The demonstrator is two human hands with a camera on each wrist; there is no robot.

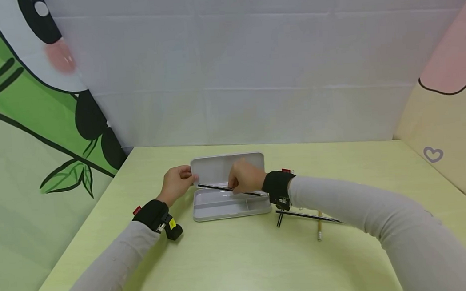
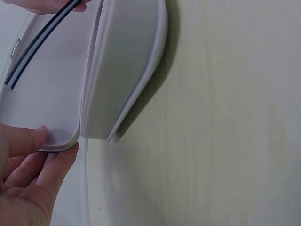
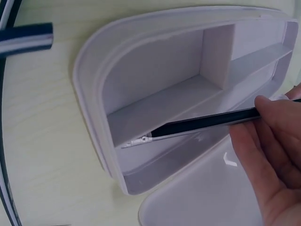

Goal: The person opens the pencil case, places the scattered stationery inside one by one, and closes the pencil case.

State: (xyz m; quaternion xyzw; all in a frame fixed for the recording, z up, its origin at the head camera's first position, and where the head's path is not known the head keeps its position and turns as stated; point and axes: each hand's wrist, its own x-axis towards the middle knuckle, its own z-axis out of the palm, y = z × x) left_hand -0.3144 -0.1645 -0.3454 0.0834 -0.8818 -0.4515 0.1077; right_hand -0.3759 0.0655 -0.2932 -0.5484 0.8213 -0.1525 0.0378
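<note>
A pale grey pencil case point(image 1: 205, 215) lies with its lid point(image 1: 208, 168) raised at the back. My left hand point(image 1: 176, 184) grips the lid's left corner, thumb on the inner face and fingers behind, as the left wrist view shows. With thumb and fingers, my right hand point(image 1: 246, 176) pinches a black pencil with pale stripes point(image 3: 202, 123). The pencil slants over the case. In the right wrist view its pointed end reaches into the long compartment point(image 3: 141, 162) beside a divider point(image 3: 164, 103). Its blunt end shows in front of the lid in the left wrist view.
Right of the case, another dark striped pencil point(image 1: 309, 215) lies across a yellow pencil with an eraser end point(image 1: 319, 231). A further dark pencil's end point(image 1: 279, 221) sticks out beside them, partly hidden by my right wrist. A white sheet point(image 1: 252, 73) hangs behind the table point(image 1: 224, 261).
</note>
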